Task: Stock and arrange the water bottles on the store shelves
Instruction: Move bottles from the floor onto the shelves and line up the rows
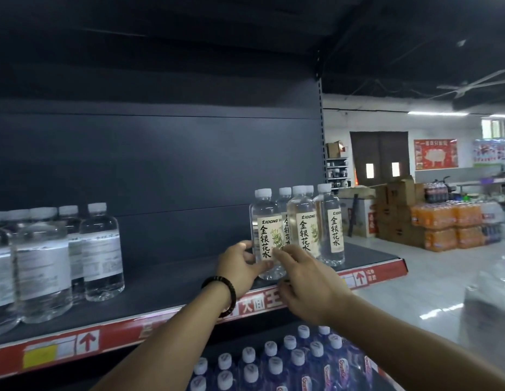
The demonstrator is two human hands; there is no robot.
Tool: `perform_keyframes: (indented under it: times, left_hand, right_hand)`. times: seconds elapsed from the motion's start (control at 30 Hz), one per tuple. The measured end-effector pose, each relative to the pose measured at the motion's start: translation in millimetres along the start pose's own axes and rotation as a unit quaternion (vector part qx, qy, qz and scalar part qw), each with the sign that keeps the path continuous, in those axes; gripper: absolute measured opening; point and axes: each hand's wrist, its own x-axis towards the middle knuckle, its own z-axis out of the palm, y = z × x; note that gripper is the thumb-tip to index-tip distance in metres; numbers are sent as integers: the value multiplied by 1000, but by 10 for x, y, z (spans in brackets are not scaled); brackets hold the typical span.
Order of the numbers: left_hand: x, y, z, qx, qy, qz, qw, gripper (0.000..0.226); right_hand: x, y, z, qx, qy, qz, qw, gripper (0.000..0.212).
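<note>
We have a single view, worn on the head, looking forward and a little down. We stand close to the shelf [166, 286]: the left hand [241, 268] and right hand [309, 286] reach the front bottle [269, 238] near its right end. We face the shelf at a slant, its front edge climbing from lower left to right. Past its right corner we see the shop floor [431, 277] well beyond.

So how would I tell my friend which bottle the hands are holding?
Find the dark shelf with the red price strip along its front. Near its right end stands a cluster of clear bottles with cream labels, and the held bottle is the front, leftmost one. Only it has the left hand and right hand around its lower half.
</note>
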Motion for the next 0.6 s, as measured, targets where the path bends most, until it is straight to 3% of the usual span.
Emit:
perform_keyframes:
  times: [0.17,0.6]
  left_hand:
    - [35,16,176,-12,16,-8,1000,46]
    - [-80,29,61,19,30,9,999,31]
  right_hand:
    - [-38,129,18,5,2,18,1000,66]
    - [-3,27,68,-8,23,24,999,50]
